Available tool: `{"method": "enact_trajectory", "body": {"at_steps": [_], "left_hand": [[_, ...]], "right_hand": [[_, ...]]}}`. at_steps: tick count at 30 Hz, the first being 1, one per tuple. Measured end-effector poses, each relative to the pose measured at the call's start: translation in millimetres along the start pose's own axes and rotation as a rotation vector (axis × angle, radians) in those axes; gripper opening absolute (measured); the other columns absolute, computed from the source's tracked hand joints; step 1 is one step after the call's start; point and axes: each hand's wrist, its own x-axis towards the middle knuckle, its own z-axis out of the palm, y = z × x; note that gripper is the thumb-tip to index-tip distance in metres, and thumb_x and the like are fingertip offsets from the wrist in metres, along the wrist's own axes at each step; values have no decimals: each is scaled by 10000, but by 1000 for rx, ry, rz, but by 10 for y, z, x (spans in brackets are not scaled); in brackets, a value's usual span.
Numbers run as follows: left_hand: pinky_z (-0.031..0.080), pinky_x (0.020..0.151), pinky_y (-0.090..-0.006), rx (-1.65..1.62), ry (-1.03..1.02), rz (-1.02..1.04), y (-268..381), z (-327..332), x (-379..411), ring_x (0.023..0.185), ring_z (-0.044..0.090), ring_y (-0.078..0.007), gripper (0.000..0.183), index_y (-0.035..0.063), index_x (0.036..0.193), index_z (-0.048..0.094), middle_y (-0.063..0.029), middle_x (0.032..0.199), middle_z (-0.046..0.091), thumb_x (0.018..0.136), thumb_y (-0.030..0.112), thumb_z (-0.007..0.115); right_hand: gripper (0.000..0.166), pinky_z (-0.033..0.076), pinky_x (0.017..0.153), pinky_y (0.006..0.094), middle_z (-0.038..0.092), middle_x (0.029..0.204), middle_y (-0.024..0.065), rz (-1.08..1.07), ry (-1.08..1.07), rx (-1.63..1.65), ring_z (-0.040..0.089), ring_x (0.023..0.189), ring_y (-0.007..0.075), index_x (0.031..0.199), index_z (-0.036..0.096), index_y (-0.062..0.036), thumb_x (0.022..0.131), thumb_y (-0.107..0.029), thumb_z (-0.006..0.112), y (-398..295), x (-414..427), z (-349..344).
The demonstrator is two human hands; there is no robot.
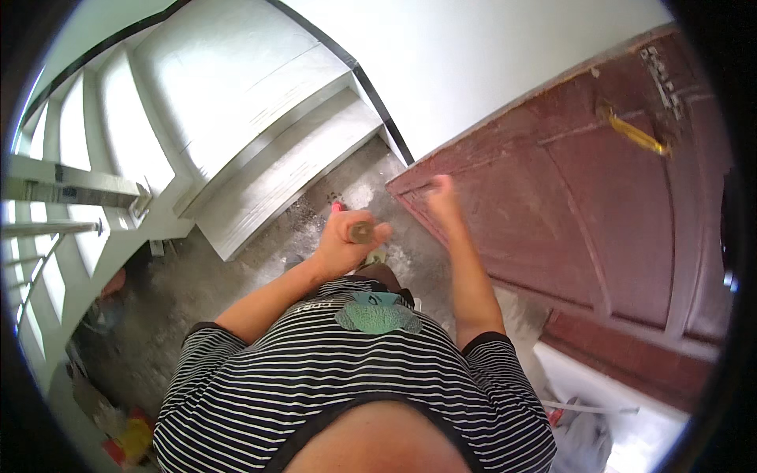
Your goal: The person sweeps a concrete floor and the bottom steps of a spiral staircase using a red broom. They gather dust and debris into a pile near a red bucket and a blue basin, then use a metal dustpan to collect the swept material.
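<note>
In front of my belly, my left hand (336,248) is wrapped around a round handle (360,232), whose brownish end faces up at me. The rest of that handle is hidden below the hand. A small pink-red piece (337,207) shows just beyond my fingers, and I cannot tell what it belongs to. My right hand (443,198) is raised beside the lower corner of a reddish-brown panelled door (562,195). It is blurred, so its finger positions are unclear, and whether it touches the door cannot be told. Below lies a dusty concrete floor (219,295).
Pale stone stairs (295,159) rise ahead and curve left, with a metal railing post (71,186) beside them. A yellow door handle (639,135) juts from the door. Grey plastic sheeting or a bag (582,440) lies behind right. Red and yellow items (133,440) lie behind left.
</note>
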Motion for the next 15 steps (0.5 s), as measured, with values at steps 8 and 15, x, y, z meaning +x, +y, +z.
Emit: {"method": "enact_trajectory", "body": {"at_steps": [8,15], "left_hand": [[314,442,-284,123,459,65,-260,557,51,473,362,-104,344,25,556,468,-29,497,408,813,165,648],[371,507,-264,-60,587,1,-130,736,-45,546,457,-109,229,10,617,547,-28,601,536,813,92,630]], "right_hand": [[203,492,739,401,663,838,172,102,288,-73,640,816,331,864,673,-46,782,-196,564,687,752,-903],[165,498,692,367,665,807,138,-51,267,56,644,755,279,862,647,-24,798,-160,580,804,833,-980]]}}
